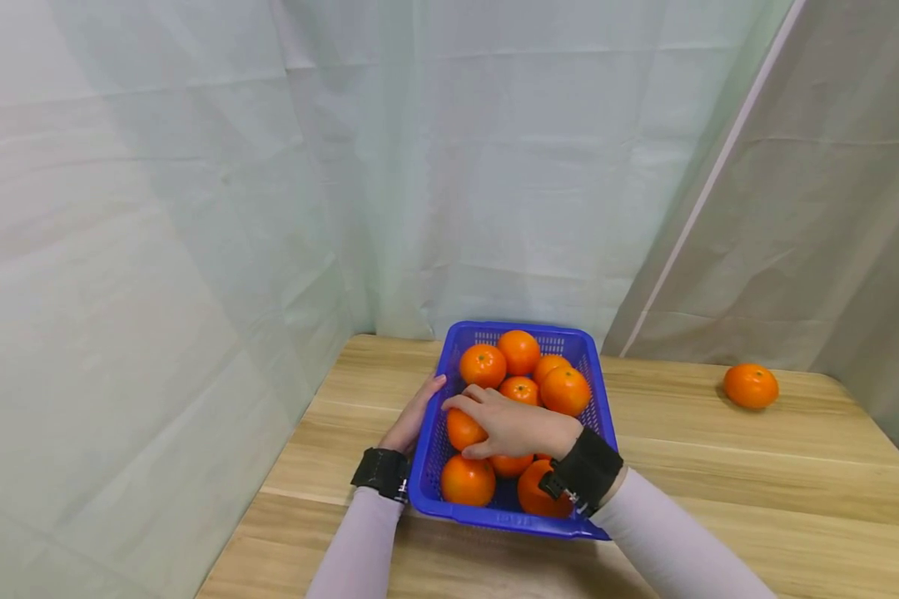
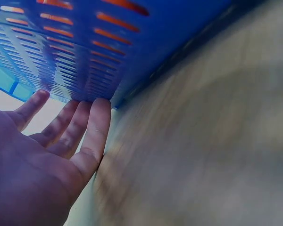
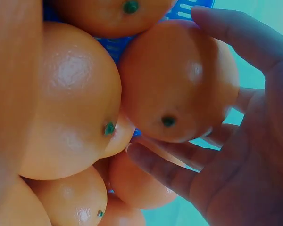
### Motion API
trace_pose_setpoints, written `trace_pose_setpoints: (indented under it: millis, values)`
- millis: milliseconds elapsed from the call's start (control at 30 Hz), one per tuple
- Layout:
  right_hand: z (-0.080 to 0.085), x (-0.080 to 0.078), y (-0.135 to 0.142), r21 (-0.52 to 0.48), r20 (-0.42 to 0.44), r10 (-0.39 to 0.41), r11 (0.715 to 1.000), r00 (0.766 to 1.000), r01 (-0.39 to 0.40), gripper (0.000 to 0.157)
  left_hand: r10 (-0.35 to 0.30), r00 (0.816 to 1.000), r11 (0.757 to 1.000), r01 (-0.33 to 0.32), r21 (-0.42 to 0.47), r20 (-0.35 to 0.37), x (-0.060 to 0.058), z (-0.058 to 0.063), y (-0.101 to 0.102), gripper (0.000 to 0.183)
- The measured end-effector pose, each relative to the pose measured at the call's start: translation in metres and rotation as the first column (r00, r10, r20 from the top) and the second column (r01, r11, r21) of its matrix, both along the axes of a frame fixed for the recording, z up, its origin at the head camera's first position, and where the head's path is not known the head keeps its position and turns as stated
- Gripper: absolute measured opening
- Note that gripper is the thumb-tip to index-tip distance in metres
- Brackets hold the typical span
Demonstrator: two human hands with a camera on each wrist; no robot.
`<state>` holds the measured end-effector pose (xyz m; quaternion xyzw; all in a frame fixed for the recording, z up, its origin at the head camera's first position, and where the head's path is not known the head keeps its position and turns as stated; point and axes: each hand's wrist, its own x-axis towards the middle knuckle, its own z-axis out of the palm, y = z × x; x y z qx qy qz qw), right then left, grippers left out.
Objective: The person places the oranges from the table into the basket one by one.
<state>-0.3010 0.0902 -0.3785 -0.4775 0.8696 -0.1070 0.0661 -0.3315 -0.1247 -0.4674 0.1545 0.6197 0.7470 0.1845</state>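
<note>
A blue plastic basket [image 1: 487,517] with slotted walls stands on the table, filled with several oranges. Inside it, my right hand [image 1: 517,423] curls its thumb and fingers round an orange [image 1: 463,430] near the left wall. The right wrist view has this orange [image 3: 177,84] within the hand, its green stem end showing, and other oranges [image 3: 75,103] close by. Outside the basket, my left hand [image 1: 412,418] rests against the left wall. Its fingers [image 2: 96,125] are extended and touch the slotted side, as the left wrist view shows.
A single orange [image 1: 751,386] lies on the wooden table [image 1: 719,474] at the far right, apart from the basket. Pale curtains [image 1: 524,183] hang behind the table and along its left side. The basket stands near the table's back edge.
</note>
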Motion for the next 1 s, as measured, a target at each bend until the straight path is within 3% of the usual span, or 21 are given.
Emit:
trace_pose_setpoints:
  millis: [500,700,1000]
  values:
    - [0.015,0.004,0.018,-0.108,0.088,-0.004,0.994,0.996,0.014,0.065,0.033,0.999,0.999,-0.032,-0.004,0.021,0.002,0.001,0.002,0.052]
    - [0.026,0.003,0.035,-0.169,0.072,-0.039,0.984,0.997,0.051,0.063,0.026,0.999,1.000,-0.027,-0.008,-0.031,0.001,0.001,0.003,0.053]
    - [0.039,0.006,0.067,-0.346,0.038,-0.094,0.933,0.995,0.101,0.056,0.034,0.999,0.999,-0.035,-0.026,-0.037,0.002,0.001,0.001,0.053]
